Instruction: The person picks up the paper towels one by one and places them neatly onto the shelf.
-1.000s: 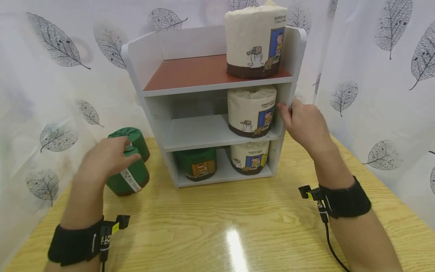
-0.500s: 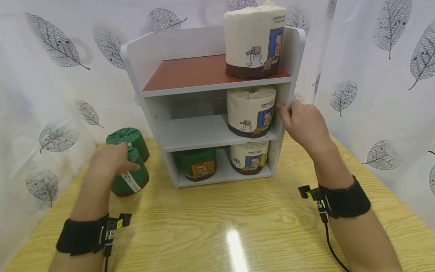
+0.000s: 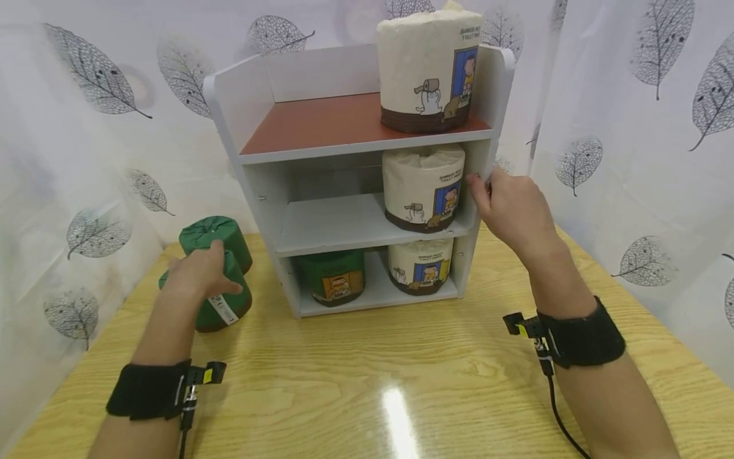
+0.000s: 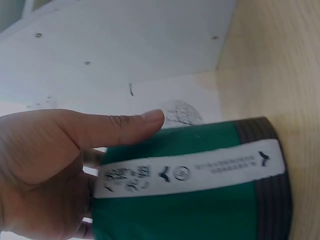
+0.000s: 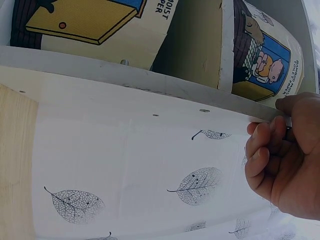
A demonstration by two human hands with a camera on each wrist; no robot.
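Head view first: our left hand (image 3: pixel 197 273) curls its grip round a green roll (image 3: pixel 220 299) standing on the desk (image 3: pixel 367 376), while our right hand (image 3: pixel 513 210) pinches the shelf unit (image 3: pixel 484 172) at its side panel. Left wrist view confirms thumb and fingers wrapped on that roll (image 4: pixel 200 195); right wrist view shows fingers (image 5: pixel 262 150) curled at the panel's edge.

1. The wooden table (image 3: pixel 401 376) carries a white shelf unit (image 3: pixel 252 115) standing upright toward its back.
2. Two green rolls sit on the table left of the shelf unit: the front green roll (image 3: pixel 226 306), and the rear green roll (image 3: pixel 220 233) just behind it.
3. Inside the shelf unit:
   - top board: a cream roll (image 3: pixel 427 70) at the right end;
   - middle board: a second cream roll (image 3: pixel 423 185), directly below;
   - bottom board: a shelved green roll (image 3: pixel 332 274) left of a third cream roll (image 3: pixel 421 264).
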